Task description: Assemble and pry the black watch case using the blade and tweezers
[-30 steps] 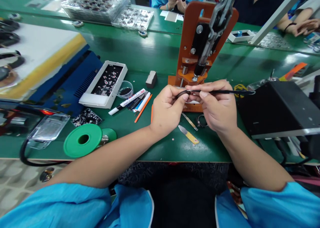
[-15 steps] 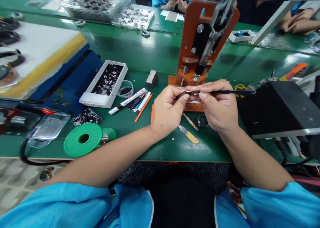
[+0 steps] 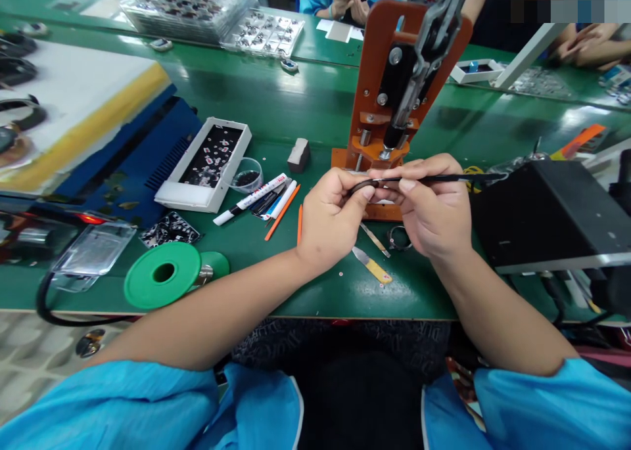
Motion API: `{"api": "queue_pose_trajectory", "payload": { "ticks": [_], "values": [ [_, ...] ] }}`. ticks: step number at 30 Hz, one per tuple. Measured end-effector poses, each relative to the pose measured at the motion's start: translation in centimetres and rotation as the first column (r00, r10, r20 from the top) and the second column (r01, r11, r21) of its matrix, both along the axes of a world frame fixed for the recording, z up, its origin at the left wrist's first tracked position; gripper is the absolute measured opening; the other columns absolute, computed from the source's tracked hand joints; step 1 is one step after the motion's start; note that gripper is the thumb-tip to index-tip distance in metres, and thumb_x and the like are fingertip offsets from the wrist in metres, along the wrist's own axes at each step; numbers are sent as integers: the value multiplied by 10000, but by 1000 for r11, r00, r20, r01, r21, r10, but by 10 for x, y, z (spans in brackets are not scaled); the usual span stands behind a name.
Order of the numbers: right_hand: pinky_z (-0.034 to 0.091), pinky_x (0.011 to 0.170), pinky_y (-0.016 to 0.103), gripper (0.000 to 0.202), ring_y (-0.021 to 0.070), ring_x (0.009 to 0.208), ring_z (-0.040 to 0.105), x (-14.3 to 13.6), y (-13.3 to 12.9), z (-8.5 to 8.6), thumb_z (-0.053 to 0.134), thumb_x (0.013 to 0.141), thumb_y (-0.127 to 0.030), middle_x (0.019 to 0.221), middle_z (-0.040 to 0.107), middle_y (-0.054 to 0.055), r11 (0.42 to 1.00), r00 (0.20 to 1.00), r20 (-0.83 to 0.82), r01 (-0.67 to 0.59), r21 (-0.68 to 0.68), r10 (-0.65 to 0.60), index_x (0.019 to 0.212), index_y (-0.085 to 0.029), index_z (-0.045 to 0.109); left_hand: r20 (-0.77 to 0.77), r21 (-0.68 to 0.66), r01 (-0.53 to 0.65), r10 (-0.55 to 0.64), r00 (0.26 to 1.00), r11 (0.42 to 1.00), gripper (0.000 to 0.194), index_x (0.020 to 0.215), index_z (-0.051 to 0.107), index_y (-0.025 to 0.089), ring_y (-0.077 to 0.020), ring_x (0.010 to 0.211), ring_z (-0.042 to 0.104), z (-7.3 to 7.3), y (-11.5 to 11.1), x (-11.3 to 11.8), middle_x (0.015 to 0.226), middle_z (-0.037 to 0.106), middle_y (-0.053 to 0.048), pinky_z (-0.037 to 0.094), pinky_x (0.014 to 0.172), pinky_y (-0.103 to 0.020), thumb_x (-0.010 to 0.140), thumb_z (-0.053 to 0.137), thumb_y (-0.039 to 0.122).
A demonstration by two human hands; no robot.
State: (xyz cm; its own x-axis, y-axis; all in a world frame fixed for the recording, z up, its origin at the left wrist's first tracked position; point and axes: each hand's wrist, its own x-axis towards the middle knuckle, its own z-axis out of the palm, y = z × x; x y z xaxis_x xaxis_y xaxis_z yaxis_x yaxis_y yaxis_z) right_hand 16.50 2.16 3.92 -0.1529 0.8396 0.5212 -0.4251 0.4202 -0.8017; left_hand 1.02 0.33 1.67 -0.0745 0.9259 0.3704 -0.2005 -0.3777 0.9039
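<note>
My left hand pinches a small dark curved piece between thumb and fingers. Close against it, my right hand is closed on a thin black tool whose far end points right. The fingertips of both hands nearly meet in front of the orange press. Fingers hide most of the small piece and the tool's tip. Below the hands lie a yellow-handled blade, a slim knife and a dark ring-shaped part.
At left are a white box of small parts, a clear cup, markers and a green spool. A grey block stands behind. A black box is at right. Across the table are trays and a person's hands.
My right hand has shifted very slightly, and the black tool now lies a little flatter, its far end higher. My left hand has hardly moved.
</note>
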Motion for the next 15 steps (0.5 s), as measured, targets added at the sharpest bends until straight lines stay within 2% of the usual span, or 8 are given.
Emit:
{"api": "queue_pose_trajectory", "payload": {
  "ticks": [6,11,15],
  "values": [
    [724,883,312,150,216,1107,805,-1,1,-2,761,1034,-74,1096,799,42,996,1000,15,-25,86,24,1065,-220,746,-10,82,8,-7,1000,997,208,969,679,183,-150,975,797,-3,3,0,1022,796,-41,673,870,-259,1012,792,352],
    [726,868,289,153,212,1114,808,-1,1,-1,766,1033,-84,1079,802,14,999,1000,-11,-14,51,14,1056,-232,735,-19,69,-8,10,1000,998,197,984,689,190,-151,987,793,-4,3,-1,1042,796,-48,667,879,-267,1019,794,353],
    [724,889,302,139,215,1145,799,-1,0,-2,764,1042,-96,1112,801,19,996,1000,25,-20,84,18,1064,-231,740,-24,79,-2,4,1000,997,218,987,697,193,-153,995,788,-6,3,-1,1050,795,-48,666,872,-267,1018,796,385]
  ]
}}
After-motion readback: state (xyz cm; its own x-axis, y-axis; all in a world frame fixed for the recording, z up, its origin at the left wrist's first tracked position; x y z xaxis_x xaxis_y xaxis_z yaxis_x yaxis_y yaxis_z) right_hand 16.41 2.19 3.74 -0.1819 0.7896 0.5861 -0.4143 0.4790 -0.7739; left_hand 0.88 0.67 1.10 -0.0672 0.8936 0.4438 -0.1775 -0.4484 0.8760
